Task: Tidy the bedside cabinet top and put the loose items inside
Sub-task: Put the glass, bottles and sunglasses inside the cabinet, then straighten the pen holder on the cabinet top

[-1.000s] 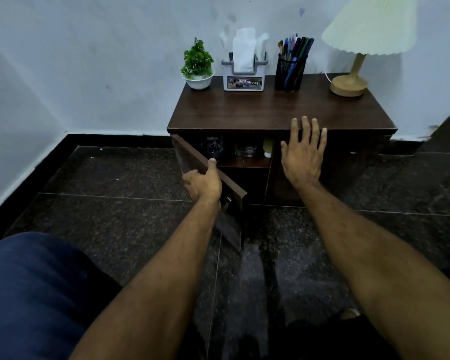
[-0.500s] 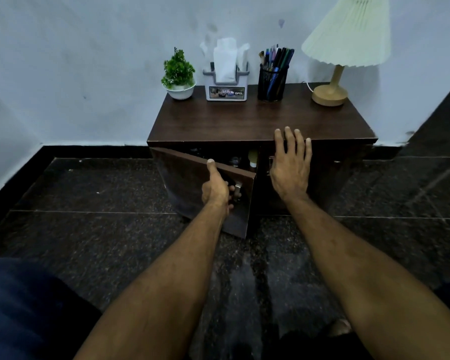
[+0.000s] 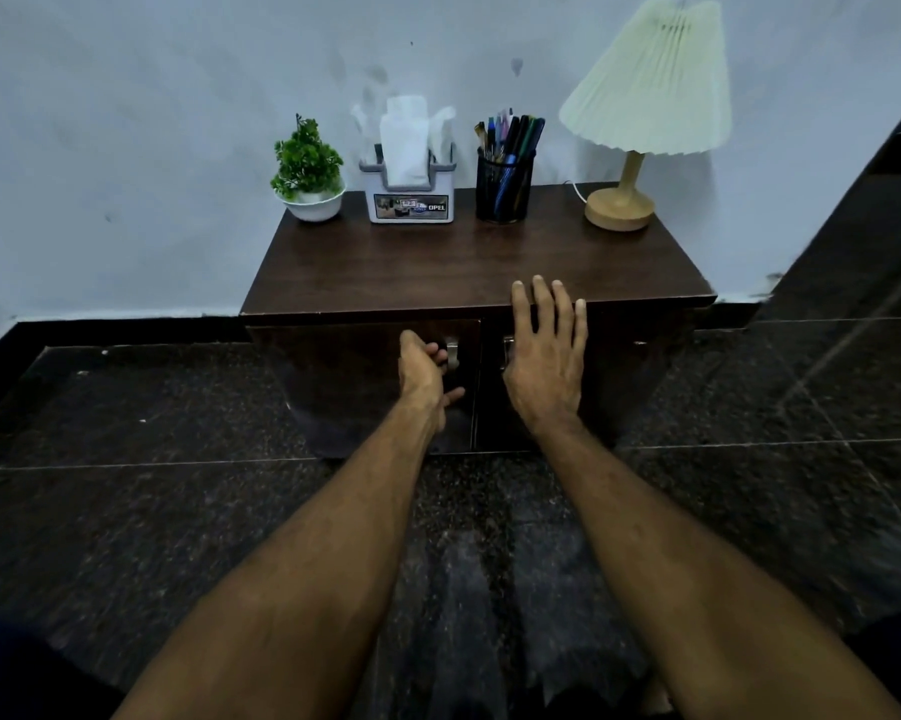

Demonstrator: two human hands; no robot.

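Fingers (image 3: 436,349) of left hand (image 3: 421,374) curled round upright door handle (image 3: 453,352), right hand (image 3: 544,371) spread flat on cabinet front (image 3: 626,387)

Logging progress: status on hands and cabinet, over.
Left hand grips handle, left door shut. Right hand flat on right door. Nothing in the way.

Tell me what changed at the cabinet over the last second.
The left door swung from wide open to closed, pushed by the left hand, whose grip is on the door handle. The right hand stayed flat against the right door; the potted plant, tissue holder, pen cup and lamp kept their places on the cabinet top.
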